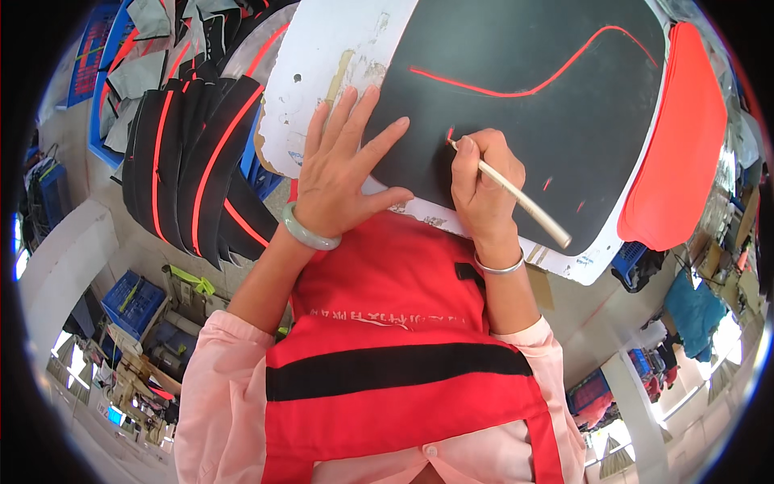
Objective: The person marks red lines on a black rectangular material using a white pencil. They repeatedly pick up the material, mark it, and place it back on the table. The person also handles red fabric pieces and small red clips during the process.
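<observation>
My right hand (490, 181) grips a slender pale-handled brush (532, 210) like a pen. Its small tip rests by a short red mark on a black sheet (468, 40), low on its left side. A long curved red line (524, 93) runs across the sheet's upper part, and small red flecks show to the right of my right hand. With fingers spread, my left hand (347, 161) lies flat across the sheet's left edge and the worn white board (322, 48) beneath. It holds nothing.
Black strips with red lines (193, 161) are heaped at the left, by a blue crate (95, 97) of black and grey pieces. Stacked red panels (681, 145) hang at the board's right edge. Another blue crate (135, 302) stands lower left.
</observation>
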Motion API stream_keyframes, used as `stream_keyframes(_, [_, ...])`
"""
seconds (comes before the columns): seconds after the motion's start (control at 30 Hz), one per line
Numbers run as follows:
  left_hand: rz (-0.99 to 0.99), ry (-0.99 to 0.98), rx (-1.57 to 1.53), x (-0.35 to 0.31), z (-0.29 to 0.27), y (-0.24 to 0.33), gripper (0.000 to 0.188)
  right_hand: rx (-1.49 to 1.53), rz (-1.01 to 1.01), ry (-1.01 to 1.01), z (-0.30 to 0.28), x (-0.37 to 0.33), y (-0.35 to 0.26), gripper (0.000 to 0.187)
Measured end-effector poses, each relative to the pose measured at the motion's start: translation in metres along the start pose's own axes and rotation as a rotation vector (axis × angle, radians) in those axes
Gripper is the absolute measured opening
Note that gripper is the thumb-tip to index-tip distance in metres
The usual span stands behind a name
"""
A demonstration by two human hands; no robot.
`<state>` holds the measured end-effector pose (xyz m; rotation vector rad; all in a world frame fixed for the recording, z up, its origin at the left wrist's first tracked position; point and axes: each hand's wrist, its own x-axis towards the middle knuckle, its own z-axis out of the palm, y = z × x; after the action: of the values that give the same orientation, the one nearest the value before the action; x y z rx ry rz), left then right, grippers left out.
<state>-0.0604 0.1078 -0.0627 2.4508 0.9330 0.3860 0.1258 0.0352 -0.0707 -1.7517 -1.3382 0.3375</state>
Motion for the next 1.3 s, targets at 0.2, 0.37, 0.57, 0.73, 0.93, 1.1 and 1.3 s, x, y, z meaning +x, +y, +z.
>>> stream_keyframes(0.2, [-0.009,-0.067,-0.023,0.005,-0.009,0.005,0.075,0.213,0.305,0.166,-0.044,0.014,0.012,0.025])
stream_keyframes(0.37, [-0.050,0.075,-0.158,0.024,-0.023,0.007,0.060,-0.750,0.457,0.341,-0.167,0.011,0.112,0.034])
stream_keyframes(0.57, [-0.325,0.013,-0.558,0.061,-0.026,0.011,0.049,-0.725,0.644,0.246,-0.178,0.012,0.113,0.032])
stream_keyframes(0.73, [-0.389,-0.022,-0.698,0.060,-0.025,0.005,0.050,-0.636,0.638,0.324,-0.174,0.008,0.114,0.033])
stream_keyframes(0.93, [-0.286,0.111,-1.014,0.066,-0.053,0.046,0.052,-0.603,0.591,0.377,-0.170,0.007,0.115,0.033])
stream_keyframes(1.1, [-0.715,-0.236,-1.382,0.102,-0.025,0.006,0.048,-0.594,0.582,0.387,-0.170,0.008,0.113,0.031])
stream_keyframes(1.3, [-0.586,-0.172,-1.238,0.085,-0.047,-0.015,0.035,-0.529,0.626,0.383,-0.188,0.017,0.129,0.029])
